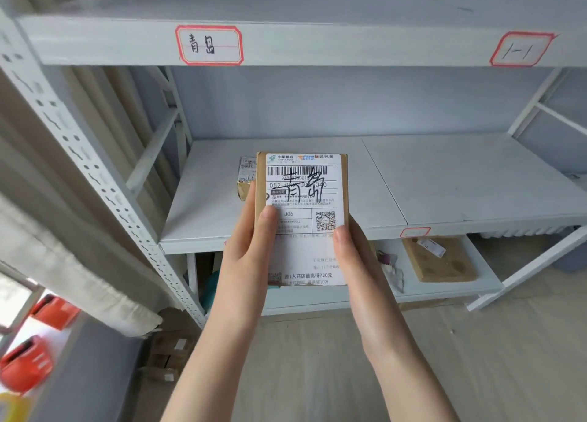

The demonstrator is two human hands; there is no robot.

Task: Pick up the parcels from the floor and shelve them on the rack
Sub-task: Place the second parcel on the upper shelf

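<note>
we hold a flat brown cardboard parcel with a white printed shipping label (301, 212) in front of the pale grey metal rack (95, 173), our left hand (251, 250) clasping its left edge and our right hand (355, 256) its right edge. behind it, a small brown cardboard box (246, 175) sits on the grey middle shelf board (444, 180). the upper beam carries a red-bordered handwritten tag (209, 45) and a second red-bordered tag (521, 49). a flat brown cardboard sheet (441, 262) lies on the lower shelf. the floor (317, 374) is pale beige.
</note>
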